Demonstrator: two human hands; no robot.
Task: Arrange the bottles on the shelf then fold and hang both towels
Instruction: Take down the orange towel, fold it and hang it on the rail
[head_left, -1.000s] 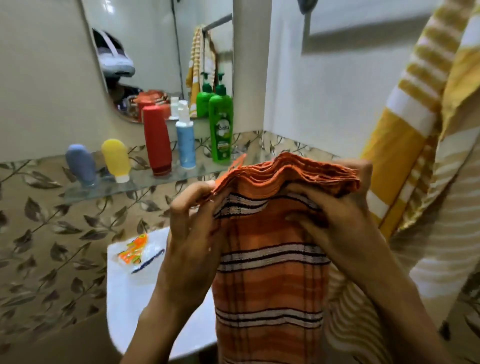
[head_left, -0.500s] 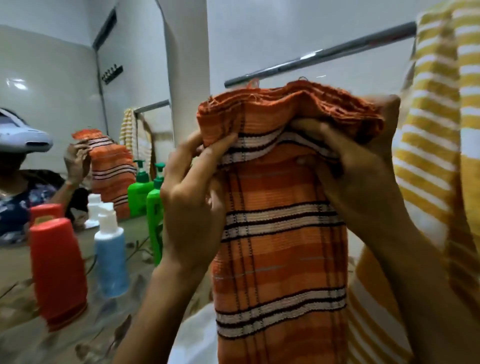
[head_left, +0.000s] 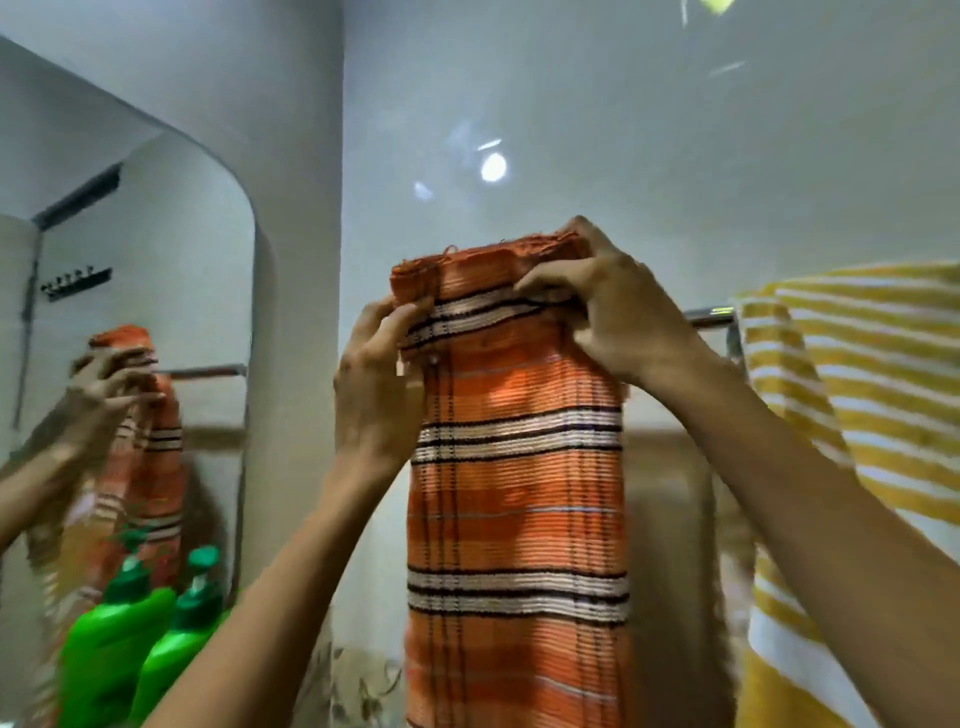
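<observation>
I see both hands raised, holding the folded orange striped towel (head_left: 517, 467) by its top edge in front of the wall. The left hand (head_left: 375, 387) pinches the left corner with curled fingers; the right hand (head_left: 610, 317) grips the right side, fingers bent over the fold. The towel rail (head_left: 709, 316) shows only as a short stretch beside the yellow striped towel (head_left: 862, 395) hanging on it; the rest is hidden. A green pump bottle (head_left: 171, 654), blurred, sits low left, probably doubled in the mirror (head_left: 156, 249).
</observation>
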